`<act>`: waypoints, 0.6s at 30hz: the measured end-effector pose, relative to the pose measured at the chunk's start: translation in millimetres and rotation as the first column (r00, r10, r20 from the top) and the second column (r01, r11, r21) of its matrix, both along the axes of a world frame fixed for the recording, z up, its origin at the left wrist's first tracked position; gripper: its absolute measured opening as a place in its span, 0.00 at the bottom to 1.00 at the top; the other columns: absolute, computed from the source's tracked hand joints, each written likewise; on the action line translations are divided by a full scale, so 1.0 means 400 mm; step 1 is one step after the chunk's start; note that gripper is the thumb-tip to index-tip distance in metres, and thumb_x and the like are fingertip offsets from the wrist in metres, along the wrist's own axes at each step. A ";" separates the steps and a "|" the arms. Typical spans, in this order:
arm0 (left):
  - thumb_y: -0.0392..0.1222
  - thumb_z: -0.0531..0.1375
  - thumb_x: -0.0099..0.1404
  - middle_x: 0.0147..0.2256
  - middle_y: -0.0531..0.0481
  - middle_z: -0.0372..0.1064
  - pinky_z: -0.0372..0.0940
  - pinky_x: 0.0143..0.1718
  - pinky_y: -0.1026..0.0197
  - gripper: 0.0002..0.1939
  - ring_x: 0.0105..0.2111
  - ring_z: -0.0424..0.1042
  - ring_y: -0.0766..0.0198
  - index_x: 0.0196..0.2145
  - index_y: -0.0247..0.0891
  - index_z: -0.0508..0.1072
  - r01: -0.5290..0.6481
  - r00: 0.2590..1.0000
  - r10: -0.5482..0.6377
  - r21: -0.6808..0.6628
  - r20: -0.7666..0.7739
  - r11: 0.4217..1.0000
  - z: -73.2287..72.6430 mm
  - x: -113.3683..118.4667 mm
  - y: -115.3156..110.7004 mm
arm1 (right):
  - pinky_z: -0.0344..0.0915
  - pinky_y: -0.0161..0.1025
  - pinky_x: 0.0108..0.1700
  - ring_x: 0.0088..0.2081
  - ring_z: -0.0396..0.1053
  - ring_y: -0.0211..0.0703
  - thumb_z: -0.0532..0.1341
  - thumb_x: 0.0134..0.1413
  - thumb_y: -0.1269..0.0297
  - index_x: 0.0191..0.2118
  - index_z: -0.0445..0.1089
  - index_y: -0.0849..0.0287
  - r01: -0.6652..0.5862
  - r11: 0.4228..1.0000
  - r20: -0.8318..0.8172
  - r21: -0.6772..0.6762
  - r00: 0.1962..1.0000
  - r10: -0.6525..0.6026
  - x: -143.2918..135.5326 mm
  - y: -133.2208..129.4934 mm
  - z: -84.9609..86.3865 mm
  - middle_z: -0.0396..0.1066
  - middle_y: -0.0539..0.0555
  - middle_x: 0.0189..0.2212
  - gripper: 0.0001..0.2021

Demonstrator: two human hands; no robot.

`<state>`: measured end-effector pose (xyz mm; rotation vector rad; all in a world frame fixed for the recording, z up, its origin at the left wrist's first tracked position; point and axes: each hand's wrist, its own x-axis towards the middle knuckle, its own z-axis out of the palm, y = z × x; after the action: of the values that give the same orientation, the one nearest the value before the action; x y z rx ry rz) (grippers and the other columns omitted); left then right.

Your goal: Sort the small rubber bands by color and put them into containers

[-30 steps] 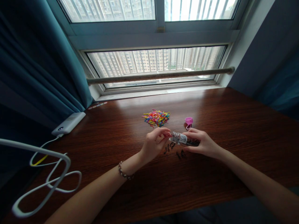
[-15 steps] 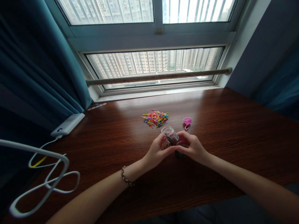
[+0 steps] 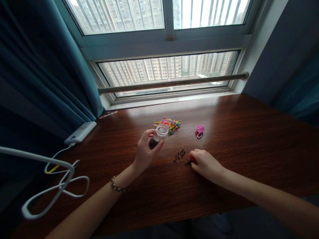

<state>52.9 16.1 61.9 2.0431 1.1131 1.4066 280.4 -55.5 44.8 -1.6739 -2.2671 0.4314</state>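
While the left hand (image 3: pixel 145 153) grips the clear jar (image 3: pixel 162 130) near the center of the frame, its uncapped mouth tilts toward the upper right and dark contents fill the lower part. Judged by its look, the jar is light, stiff-walled and smooth, probably plastic; take hold around the body below the rim, with thumb and fingers on opposite sides, and use moderate pressure to limit slipping. The right hand (image 3: pixel 206 165), right of center, is curled with its fingertips brought together at a dark piece (image 3: pixel 188 162) low over the bench (image 3: pixel 231 132); whether it is pinched or only touched cannot be told. The dark pieces appear thin, light and pliable; pinch each at one end. Count: one jar; one pink cap (image 3: pixel 200 128), lying above the right hand; about three loose dark pieces (image 3: pixel 182 153) between the hands, plus at least one at the right fingertips; one heap of multicolored bands (image 3: pixel 174 125) behind the jar, too tangled to number; one white device (image 3: pixel 80 132) at left; one bracelet (image 3: pixel 116 187) on the left wrist.
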 end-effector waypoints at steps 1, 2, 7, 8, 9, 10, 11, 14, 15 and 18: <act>0.41 0.61 0.54 0.38 0.47 0.67 0.62 0.41 0.58 0.18 0.38 0.67 0.61 0.42 0.36 0.64 -0.026 0.997 0.030 0.045 -0.072 0.999 -0.012 -0.018 -0.003 | 0.56 0.32 0.30 0.27 0.64 0.37 0.56 0.41 0.76 0.26 0.65 0.60 -0.031 0.999 -0.028 0.007 0.999 0.031 0.000 0.012 -0.002 0.67 0.52 0.25 0.05; 0.41 0.62 0.53 0.38 0.46 0.66 0.62 0.42 0.58 0.18 0.38 0.67 0.61 0.42 0.36 0.64 -0.041 0.990 0.055 0.108 -0.132 0.993 -0.023 -0.034 -0.006 | 0.56 0.31 0.29 0.27 0.63 0.36 0.56 0.40 0.78 0.25 0.66 0.60 -0.065 0.998 -0.061 0.019 0.996 0.066 0.000 0.027 -0.003 0.67 0.51 0.24 0.06; 0.40 0.63 0.52 0.40 0.46 0.66 0.63 0.43 0.55 0.19 0.41 0.65 0.59 0.42 0.38 0.65 0.019 0.949 0.099 0.367 -0.300 0.930 -0.047 -0.083 -0.002 | 0.57 0.29 0.28 0.25 0.63 0.34 0.56 0.39 0.79 0.26 0.70 0.62 -0.250 0.967 -0.249 0.042 0.935 0.253 0.003 0.113 0.000 0.67 0.50 0.23 0.08; 0.39 0.63 0.53 0.40 0.46 0.66 0.63 0.44 0.54 0.19 0.42 0.65 0.58 0.43 0.39 0.65 0.022 0.941 0.113 0.390 -0.319 0.920 -0.046 -0.087 0.001 | 0.58 0.29 0.28 0.25 0.63 0.34 0.57 0.40 0.78 0.27 0.70 0.62 -0.279 0.960 -0.281 0.036 0.919 0.278 0.004 0.127 0.000 0.68 0.50 0.24 0.08; 0.39 0.62 0.53 0.41 0.45 0.66 0.62 0.45 0.54 0.20 0.42 0.65 0.58 0.43 0.39 0.64 0.020 0.933 0.129 0.407 -0.335 0.913 -0.045 -0.091 0.005 | 0.59 0.30 0.28 0.26 0.64 0.34 0.58 0.40 0.77 0.29 0.71 0.62 -0.297 0.954 -0.309 0.033 0.905 0.292 0.006 0.138 -0.001 0.68 0.51 0.27 0.08; 0.40 0.62 0.53 0.41 0.45 0.66 0.62 0.45 0.53 0.20 0.43 0.65 0.57 0.44 0.39 0.64 0.020 0.925 0.143 0.418 -0.353 0.908 -0.044 -0.094 0.009 | 0.60 0.30 0.29 0.27 0.65 0.35 0.58 0.42 0.76 0.31 0.71 0.62 -0.307 0.951 -0.331 0.038 0.894 0.302 0.008 0.146 -0.002 0.68 0.52 0.29 0.08; 0.40 0.62 0.53 0.41 0.45 0.66 0.62 0.46 0.53 0.20 0.43 0.64 0.57 0.44 0.39 0.64 0.021 0.914 0.155 0.427 -0.374 0.904 -0.045 -0.097 0.013 | 0.62 0.31 0.32 0.29 0.66 0.36 0.58 0.44 0.75 0.34 0.71 0.62 -0.318 0.947 -0.346 0.047 0.884 0.314 0.011 0.150 -0.004 0.68 0.54 0.31 0.09; 0.40 0.62 0.53 0.41 0.44 0.67 0.61 0.47 0.51 0.21 0.44 0.64 0.56 0.45 0.39 0.64 0.039 0.883 0.173 0.435 -0.437 0.900 -0.052 -0.106 0.021 | 0.63 0.34 0.38 0.35 0.66 0.38 0.58 0.49 0.70 0.39 0.71 0.61 -0.393 0.918 -0.349 0.052 0.854 0.385 0.021 0.145 -0.002 0.68 0.55 0.35 0.10; 0.40 0.62 0.53 0.41 0.44 0.67 0.60 0.47 0.51 0.21 0.44 0.64 0.56 0.45 0.38 0.64 0.045 0.875 0.171 0.428 -0.452 0.903 -0.056 -0.109 0.023 | 0.63 0.34 0.39 0.35 0.66 0.39 0.59 0.49 0.68 0.40 0.70 0.60 -0.422 0.906 -0.342 0.035 0.847 0.408 0.025 0.139 0.000 0.67 0.55 0.35 0.10; 0.40 0.62 0.54 0.41 0.45 0.67 0.60 0.47 0.52 0.20 0.44 0.64 0.56 0.45 0.38 0.64 0.057 0.866 0.150 0.392 -0.477 0.918 -0.064 -0.111 0.027 | 0.64 0.33 0.35 0.34 0.65 0.39 0.66 0.40 0.61 0.43 0.69 0.60 -0.477 0.877 -0.342 -0.048 0.833 0.434 0.032 0.119 0.009 0.66 0.54 0.36 0.20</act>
<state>8.5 26.8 36.1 2.8090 1.1444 1.2261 293.2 -7.9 48.3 -0.9890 -2.4050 0.9093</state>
